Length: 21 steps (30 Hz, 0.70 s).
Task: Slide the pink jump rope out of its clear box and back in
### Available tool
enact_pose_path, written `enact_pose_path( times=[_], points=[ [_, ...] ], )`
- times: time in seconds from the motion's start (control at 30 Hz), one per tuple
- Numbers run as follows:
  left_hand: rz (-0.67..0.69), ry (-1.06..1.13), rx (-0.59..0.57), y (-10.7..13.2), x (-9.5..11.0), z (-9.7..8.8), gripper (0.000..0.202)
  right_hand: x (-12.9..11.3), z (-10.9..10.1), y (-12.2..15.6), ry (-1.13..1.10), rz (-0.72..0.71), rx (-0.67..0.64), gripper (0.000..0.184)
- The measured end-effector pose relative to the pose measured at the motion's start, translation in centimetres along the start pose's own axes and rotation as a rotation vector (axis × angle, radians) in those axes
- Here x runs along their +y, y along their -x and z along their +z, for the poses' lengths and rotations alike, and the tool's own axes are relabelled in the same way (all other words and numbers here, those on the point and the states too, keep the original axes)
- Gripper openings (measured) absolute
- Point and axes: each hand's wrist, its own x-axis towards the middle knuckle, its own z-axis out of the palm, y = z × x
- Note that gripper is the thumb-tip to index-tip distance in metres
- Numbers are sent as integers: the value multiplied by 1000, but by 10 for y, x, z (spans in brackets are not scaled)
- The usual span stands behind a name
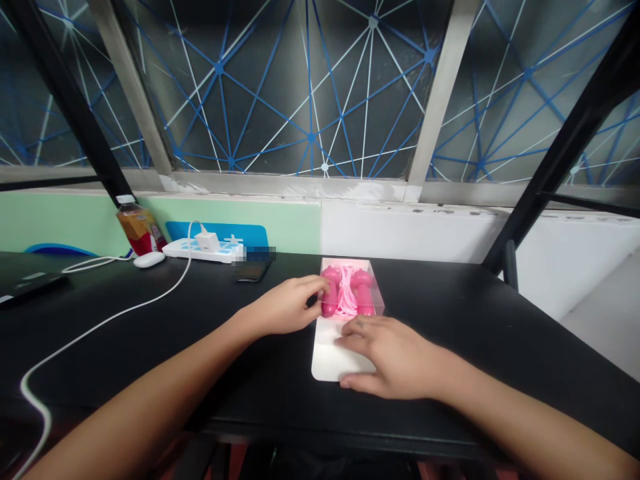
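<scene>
A clear plastic box [377, 303] lies on the black desk with a pink jump rope [347, 290] inside, its cord bundled between two darker pink handles. From the box's near end a white card flap [330, 360] extends flat toward me. My left hand [290, 303] is at the left side of the box, fingers and thumb curled against its edge. Over the right part of the flap rests my right hand [393, 353], its fingers spread and touching the card. Part of the flap is hidden under that hand.
Left of the box lie a dark phone [251, 268], a white power strip [220, 251] with a charger [207, 241], a white mouse [149, 259] and a drink bottle [140, 227]. A white cable [115, 313] crosses the desk's left side. Black frame posts [550, 160] stand at both sides.
</scene>
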Motion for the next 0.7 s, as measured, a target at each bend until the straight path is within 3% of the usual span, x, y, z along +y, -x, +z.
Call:
enact_pose_path(
  times=[0.2, 0.4, 0.57, 0.7],
  points=[
    [4, 11, 14, 1, -1, 0, 17, 2, -1, 1, -50, 34, -21, 54],
    [-33, 34, 5, 4, -6, -4, 20, 8, -23, 4, -180, -11, -54, 55],
    [-46, 86, -2, 6, -7, -5, 19, 20, -35, 6, -186, -22, 154, 32],
    [-39, 83, -10, 7, -5, -6, 18, 28, -33, 9, -117, 3, 242, 34]
  ],
)
